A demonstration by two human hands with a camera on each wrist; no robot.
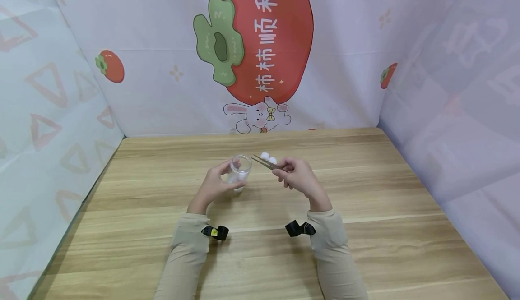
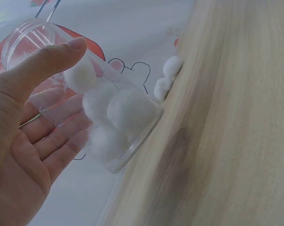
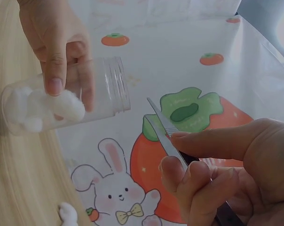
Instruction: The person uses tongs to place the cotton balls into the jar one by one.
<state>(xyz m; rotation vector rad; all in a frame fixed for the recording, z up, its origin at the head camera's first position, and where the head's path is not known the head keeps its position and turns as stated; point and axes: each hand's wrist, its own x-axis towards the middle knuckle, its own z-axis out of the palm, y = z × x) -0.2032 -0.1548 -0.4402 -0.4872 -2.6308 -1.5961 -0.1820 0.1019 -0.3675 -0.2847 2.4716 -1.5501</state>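
Observation:
My left hand (image 1: 214, 183) grips a clear, lidless jar (image 1: 242, 164) around its side, thumb on one face and fingers on the other. Several white cotton balls (image 2: 132, 110) lie inside, most of them near its bottom. In the right wrist view one cotton ball (image 3: 67, 104) sits about midway along the jar. My right hand (image 1: 301, 176) pinches metal tweezers (image 1: 266, 163), whose tips point toward the jar's mouth. Those tips stand apart with nothing between them, outside the jar. Two cotton balls (image 1: 265, 155) rest on the table behind the tweezers.
The wooden table (image 1: 260, 255) spreads around both arms. A white printed backdrop (image 1: 154, 97) with a large red persimmon rises at its far edge, and sheets hang at left and right. Each wrist wears a small black camera (image 1: 221, 233).

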